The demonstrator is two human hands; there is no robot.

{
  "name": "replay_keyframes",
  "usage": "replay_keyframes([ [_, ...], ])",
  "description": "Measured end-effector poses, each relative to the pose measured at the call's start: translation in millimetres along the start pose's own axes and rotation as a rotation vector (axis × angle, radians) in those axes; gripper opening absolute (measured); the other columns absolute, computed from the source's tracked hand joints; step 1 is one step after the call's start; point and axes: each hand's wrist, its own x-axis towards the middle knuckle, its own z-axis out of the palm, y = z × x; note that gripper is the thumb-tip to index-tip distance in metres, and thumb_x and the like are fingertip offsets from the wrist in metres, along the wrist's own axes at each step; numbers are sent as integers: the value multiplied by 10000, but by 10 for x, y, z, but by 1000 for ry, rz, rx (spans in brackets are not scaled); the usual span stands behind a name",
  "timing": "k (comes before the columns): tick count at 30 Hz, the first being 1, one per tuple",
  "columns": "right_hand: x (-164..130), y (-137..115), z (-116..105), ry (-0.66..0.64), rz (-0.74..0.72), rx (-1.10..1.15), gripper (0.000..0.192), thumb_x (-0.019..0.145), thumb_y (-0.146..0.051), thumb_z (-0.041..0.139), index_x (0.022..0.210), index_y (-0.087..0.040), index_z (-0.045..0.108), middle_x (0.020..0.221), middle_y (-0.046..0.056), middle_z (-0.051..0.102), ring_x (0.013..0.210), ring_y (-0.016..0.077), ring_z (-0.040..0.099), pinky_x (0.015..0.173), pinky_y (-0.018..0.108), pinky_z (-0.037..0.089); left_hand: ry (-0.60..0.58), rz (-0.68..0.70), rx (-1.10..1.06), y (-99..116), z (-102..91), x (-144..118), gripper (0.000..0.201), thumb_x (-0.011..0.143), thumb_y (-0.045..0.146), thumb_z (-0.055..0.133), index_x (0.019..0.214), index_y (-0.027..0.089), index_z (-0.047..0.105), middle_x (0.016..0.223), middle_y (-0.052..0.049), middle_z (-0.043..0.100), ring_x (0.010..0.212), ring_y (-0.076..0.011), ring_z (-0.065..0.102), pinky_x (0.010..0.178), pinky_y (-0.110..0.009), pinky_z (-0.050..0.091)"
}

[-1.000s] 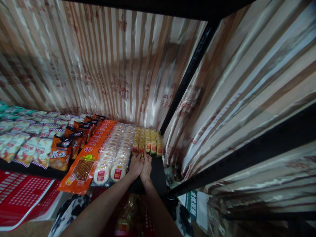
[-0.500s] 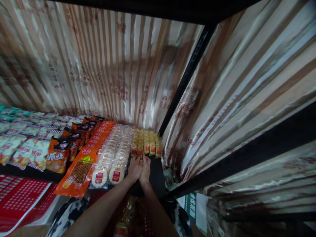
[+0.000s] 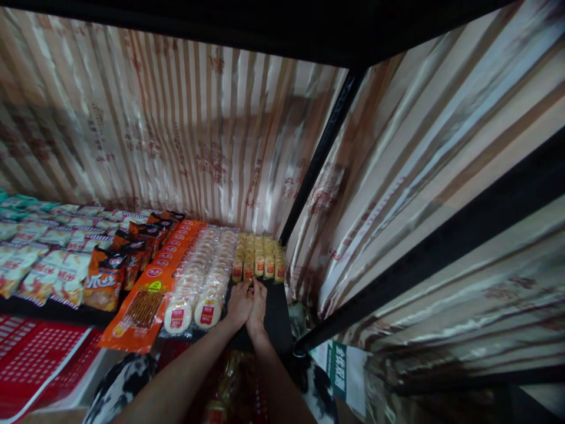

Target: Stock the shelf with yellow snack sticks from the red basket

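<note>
Small yellow snack packs with red labels stand in several short rows at the right end of the black shelf. My left hand and my right hand are side by side just in front of these rows. Their fingertips meet near the base of a front pack, in the second row from the left. The fingers of both hands are drawn together, and whatever lies between them is hidden. Left of my hands lie two rows of clear-wrapped round white crackers.
Orange flat snack packs, black-and-orange bags and white bags line the shelf leftward. A red basket sits below. A black post and striped curtain bound the corner. More yellow packs lie low between my forearms.
My view has shifted slightly. My fingertips have drawn back a little from the front yellow packs, and both hands stay together.
</note>
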Motion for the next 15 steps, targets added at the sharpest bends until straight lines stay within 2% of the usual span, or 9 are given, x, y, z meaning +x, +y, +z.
replay_keyframes([
  [4, -130, -71, -85, -13, -24, 13, 462, 725, -176, 409, 1163, -179, 556, 1075, 85, 510, 927, 163, 569, 866, 270, 451, 48, -47, -20, 12, 3, -136, 374, 777, 99, 379, 1077, 118, 602, 1111, -107, 615, 1045, -178, 533, 962, -282, 354],
  [9, -406, -134, -219, -52, -48, -5, 432, 745, -173, 383, 1137, -163, 566, 1067, 90, 539, 975, 175, 546, 895, 304, 430, 107, -14, -130, -60, 70, -389, 307, 779, 106, 386, 976, 109, 621, 1018, -104, 620, 975, -159, 546, 909, -266, 399],
  [15, -964, -110, -392, -60, -111, 3, 353, 799, -185, 356, 1057, -177, 596, 1017, 74, 577, 969, 171, 536, 894, 302, 421, 222, 104, -208, -252, 197, -992, 234, 811, 147, 372, 918, 168, 579, 918, -70, 566, 871, -152, 543, 825, -291, 442],
])
